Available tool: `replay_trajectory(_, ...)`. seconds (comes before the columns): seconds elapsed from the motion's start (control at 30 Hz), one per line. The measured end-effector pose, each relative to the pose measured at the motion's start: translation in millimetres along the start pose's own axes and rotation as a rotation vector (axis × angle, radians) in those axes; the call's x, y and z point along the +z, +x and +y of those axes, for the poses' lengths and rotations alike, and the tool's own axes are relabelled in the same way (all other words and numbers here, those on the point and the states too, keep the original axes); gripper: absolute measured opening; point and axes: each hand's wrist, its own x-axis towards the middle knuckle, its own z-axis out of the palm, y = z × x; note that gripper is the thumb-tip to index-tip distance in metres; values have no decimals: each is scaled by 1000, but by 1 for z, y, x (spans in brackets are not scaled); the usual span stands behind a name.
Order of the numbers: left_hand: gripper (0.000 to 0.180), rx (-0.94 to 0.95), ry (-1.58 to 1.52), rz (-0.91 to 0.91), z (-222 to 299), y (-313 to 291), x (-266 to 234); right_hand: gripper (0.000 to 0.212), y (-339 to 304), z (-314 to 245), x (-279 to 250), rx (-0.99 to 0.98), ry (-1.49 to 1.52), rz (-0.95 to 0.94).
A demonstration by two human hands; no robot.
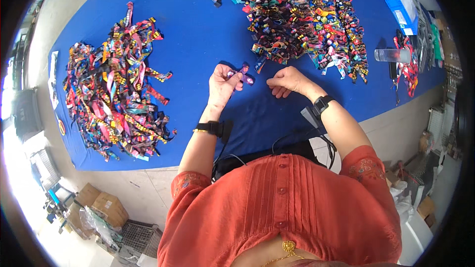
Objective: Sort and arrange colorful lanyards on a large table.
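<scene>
Between the thumb and fingers of my left hand [223, 88] is a short purple printed ribbon strap [246, 79], folded or crossed so that its ends stick out to the right and upward. My right hand [293, 82] is a little to the right of it, apart from the strap, with thumb and fingers drawn together. Whether anything small sits in that pinch cannot be made out. Beyond both hands lie dense rows of colourful looped straps [309, 20], the nearest of them just past my right hand.
A tangled heap of loose printed straps [116, 89] covers the left of the blue-covered table [193, 34]. At the right stand a blue bin [400, 7], a clear cylinder [391, 55] and a small bunch of red straps [409, 71]. Cables [324, 141] hang by the near edge.
</scene>
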Motion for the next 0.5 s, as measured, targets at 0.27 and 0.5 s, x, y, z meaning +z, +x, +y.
replay_trajectory(0.27, 25, -20, -54, -44, -1, -6, -4, 35, -1, 3, -8, 29, 66, -67)
replay_trajectory(0.5, 22, -85, -41, -126, 8, -7, -8, 35, -4, 6, -8, 18, 8, -67)
